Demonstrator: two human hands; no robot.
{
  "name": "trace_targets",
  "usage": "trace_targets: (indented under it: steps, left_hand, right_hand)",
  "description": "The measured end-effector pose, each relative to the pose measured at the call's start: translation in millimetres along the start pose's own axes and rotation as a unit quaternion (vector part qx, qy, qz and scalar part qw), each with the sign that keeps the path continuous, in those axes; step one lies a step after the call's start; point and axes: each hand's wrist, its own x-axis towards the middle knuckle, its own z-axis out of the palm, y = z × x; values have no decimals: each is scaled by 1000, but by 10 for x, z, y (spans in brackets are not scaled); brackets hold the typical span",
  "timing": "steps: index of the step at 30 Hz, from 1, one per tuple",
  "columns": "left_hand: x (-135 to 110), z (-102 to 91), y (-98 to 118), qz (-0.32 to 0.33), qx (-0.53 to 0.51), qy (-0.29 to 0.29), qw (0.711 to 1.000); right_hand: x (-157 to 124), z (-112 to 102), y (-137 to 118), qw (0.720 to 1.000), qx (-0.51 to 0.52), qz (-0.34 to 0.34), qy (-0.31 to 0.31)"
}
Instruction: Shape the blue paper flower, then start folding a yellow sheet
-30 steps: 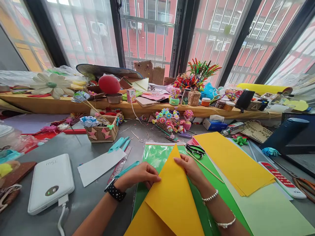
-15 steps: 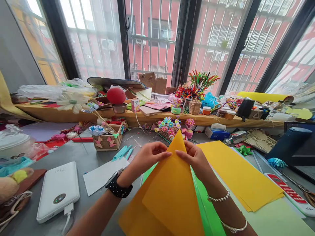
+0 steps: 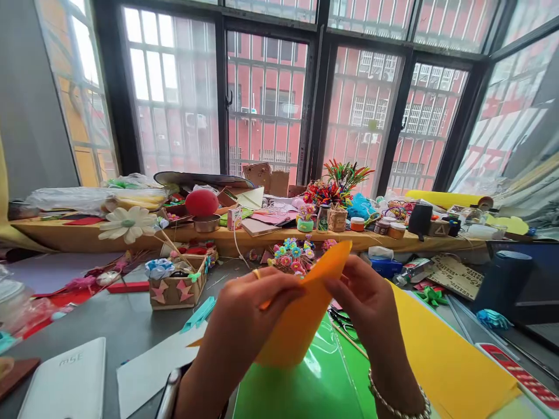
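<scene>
A folded sheet of orange-yellow paper is held up between both hands, its pointed tip tilting to the right. My left hand pinches its left edge between thumb and fingers; a ring shows on one finger. On the other side my right hand grips the paper near the tip, fingers partly behind it. Beneath lies a shiny green folder or mat. Black-handled scissors and a thin wooden stick rest on it, just left of my right wrist.
More yellow paper lies at the right beside a red-and-white power strip. At the left are a white power bank, white paper and a cardboard box. Behind stand colourful craft flowers and a cluttered ledge.
The paper has been lifted off the green surface and turned, its tip now leaning right. My left hand has moved lower along it. The view has tilted upward.
</scene>
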Motion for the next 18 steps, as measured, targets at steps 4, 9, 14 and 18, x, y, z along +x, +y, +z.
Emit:
trace_targets:
  steps: [4,9,14,18]
  left_hand:
    - [-105,-25,3,23,4,0,1000]
    - [-184,-28,30,19,12,48,999]
    - [-243,-66,106,27,44,106,993]
    - [-263,-122,116,-5,46,98,994]
  right_hand:
    - [-65,-19,-52,1000,-9,13,1]
    - [-110,4,-42,999,20,11,38]
    - [-130,76,-11,995,86,33,44]
    - [-112,126,32,989,125,75,22]
